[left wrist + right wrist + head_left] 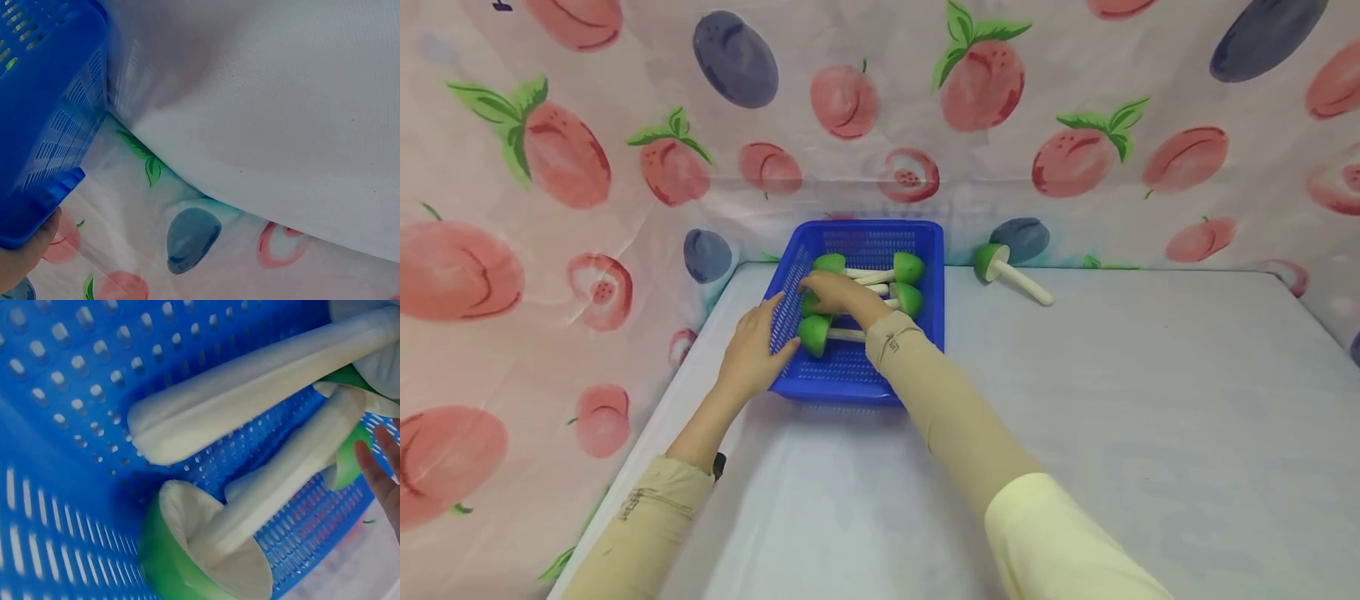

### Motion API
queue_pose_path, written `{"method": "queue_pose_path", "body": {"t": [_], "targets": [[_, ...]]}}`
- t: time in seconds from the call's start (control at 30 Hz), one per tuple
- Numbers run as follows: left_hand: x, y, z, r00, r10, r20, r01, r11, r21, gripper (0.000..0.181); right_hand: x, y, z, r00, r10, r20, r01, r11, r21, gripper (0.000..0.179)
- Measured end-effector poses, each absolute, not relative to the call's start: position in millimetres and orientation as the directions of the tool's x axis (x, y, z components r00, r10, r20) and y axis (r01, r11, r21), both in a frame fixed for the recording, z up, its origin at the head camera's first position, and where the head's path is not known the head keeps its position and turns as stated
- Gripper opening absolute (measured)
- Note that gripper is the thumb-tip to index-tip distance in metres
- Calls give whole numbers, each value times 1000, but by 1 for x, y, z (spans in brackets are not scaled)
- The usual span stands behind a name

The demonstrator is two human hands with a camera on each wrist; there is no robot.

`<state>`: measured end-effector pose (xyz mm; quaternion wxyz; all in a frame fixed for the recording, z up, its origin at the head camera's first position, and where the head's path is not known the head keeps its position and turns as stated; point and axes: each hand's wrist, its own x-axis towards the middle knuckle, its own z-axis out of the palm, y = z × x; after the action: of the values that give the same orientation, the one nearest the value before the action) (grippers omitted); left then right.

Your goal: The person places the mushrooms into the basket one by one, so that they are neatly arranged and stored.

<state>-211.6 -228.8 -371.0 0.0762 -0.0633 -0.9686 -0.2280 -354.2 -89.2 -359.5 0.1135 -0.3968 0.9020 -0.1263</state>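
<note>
Several toy mushrooms with green caps and pale stems lie in a blue plastic basket (850, 389), their stems crossing. My left hand (749, 354) holds the basket's left rim, with the thumb over the inner side. In the left wrist view, part of the left hand (28, 256) touches the rim from outside. Inside the basket, my right hand (842, 296) reaches over the mushrooms at the left. Its fingers (378, 472) look spread and fairly straight beside a green cap (353, 459) in the right wrist view. A nearer mushroom cap (172, 562) shows below.
Another toy mushroom (1018, 279) lies outside the basket, to its right, close to the back edge of the white table (1112, 417). Behind and to the left hangs a fruit-print cloth (880, 100).
</note>
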Motion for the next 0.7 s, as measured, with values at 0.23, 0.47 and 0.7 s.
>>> {"method": "queue_pose_path", "body": {"t": [0.23,0.47,0.7], "targets": [[-212,-228,-370,-981,86,173,153,891,427,69,-362,-93,-364,-680,-713,-171,-629,687,-363,49],[-211,-227,-368,-979,108,174,171,899,403,65,-360,-95,-362,-707,-653,-271,-610,758,-232,62],[-209,-228,-369,-978,96,186,165,899,405,64,-357,-92,-365,-735,-653,-181,-610,754,-245,66]]}}
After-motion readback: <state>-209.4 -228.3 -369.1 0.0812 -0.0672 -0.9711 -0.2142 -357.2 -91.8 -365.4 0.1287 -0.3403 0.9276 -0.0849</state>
